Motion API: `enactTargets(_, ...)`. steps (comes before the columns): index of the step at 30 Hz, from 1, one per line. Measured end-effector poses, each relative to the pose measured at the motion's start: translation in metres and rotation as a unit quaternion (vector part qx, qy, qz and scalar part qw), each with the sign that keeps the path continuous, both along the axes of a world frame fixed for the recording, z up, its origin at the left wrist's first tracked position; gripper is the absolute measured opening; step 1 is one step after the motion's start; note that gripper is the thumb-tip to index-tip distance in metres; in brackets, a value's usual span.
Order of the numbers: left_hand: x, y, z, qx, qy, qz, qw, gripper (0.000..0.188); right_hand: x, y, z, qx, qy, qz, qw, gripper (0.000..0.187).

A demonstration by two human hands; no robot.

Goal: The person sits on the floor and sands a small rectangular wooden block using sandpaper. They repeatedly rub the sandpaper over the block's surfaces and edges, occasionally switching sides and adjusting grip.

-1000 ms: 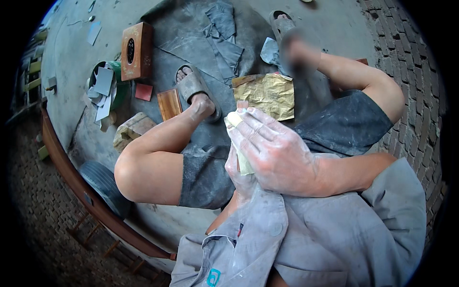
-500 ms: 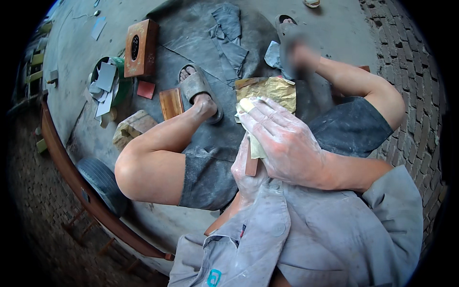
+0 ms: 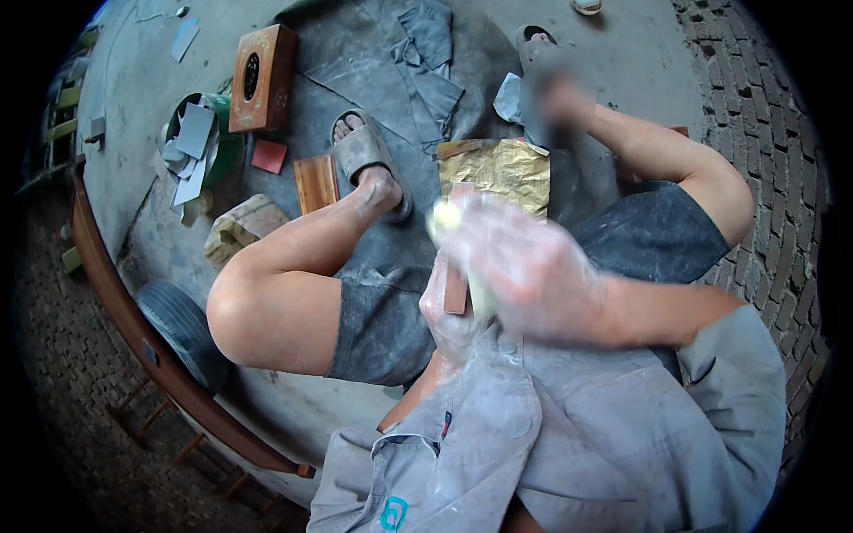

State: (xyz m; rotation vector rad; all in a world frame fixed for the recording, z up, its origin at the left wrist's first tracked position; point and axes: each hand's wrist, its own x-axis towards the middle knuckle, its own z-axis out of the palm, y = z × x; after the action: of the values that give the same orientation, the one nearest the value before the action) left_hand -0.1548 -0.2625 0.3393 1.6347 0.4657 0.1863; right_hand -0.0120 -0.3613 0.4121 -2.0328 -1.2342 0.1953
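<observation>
A narrow reddish-brown wooden strip [image 3: 456,291] stands out between my hands, its far end showing past my fingers. My left hand [image 3: 437,300], coated in pale dust, is closed around the strip from below; much of it is hidden. Over it, my right hand [image 3: 529,262] is smeared by motion and equally dusty. A folded pale yellow sheet [image 3: 481,299], apparently sandpaper, is held under the right palm against the strip. Something yellow [image 3: 445,216] covers a right fingertip. Just beyond my hands lies a creased tan paper sheet [image 3: 506,164].
On the left stand a wooden tissue box [image 3: 263,80] and a green bin [image 3: 229,155] with paper scraps. A red square piece [image 3: 269,157] and a brown wooden block [image 3: 316,184] lie near my sandalled foot. A tyre [image 3: 180,333] and a long wooden rail [image 3: 115,275] are farther left.
My right hand has shifted and is now blurred. It uncovers the wooden strip's far end, which was hidden before. The strip has moved slightly up and left in the view.
</observation>
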Motion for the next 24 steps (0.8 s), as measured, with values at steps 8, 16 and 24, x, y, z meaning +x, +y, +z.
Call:
enactTargets(8, -0.007, 0.000, -0.003, -0.017, 0.017, -0.014, 1.000, 0.039, 0.019, 0.000, -0.004, 0.008, -0.004, 0.003, 1.000, 0.037)
enactTargets(16, 0.030, 0.002, 0.023, 0.016, 0.054, 0.049, 0.997, 0.042, 0.066, -0.024, -0.029, -0.052, -0.020, 0.081, 0.995, 0.050)
enactTargets(24, 0.029, 0.021, 0.023, -0.061, 0.094, -0.019, 0.994, 0.038, 0.058, -0.032, -0.015, -0.040, -0.029, 0.251, 0.967, 0.053)
